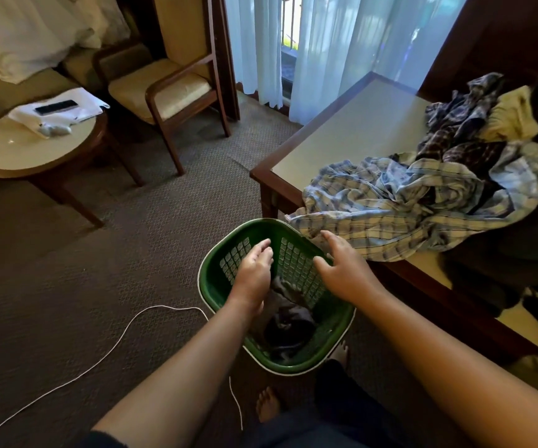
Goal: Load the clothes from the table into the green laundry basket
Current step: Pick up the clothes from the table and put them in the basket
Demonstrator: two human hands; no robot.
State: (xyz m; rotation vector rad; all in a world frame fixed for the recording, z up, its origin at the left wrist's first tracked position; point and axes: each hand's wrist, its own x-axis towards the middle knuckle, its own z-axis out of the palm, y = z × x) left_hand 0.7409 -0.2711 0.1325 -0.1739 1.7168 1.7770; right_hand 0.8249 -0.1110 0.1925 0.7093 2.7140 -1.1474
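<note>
Above the green basket (293,367) the left hand (254,273) and right hand (342,270) hovered empty, fingers relaxed, while the clothes (455,150) lay rightward on the desk (342,137), the checked shirt (374,215) nearest the right hand.

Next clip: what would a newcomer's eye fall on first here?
The left hand and right hand hang open over the green laundry basket on the carpet, a dark garment inside it. Beside it, a rumpled pile of plaid clothes lies on the table, one light checked shirt drooping over its edge.
</note>
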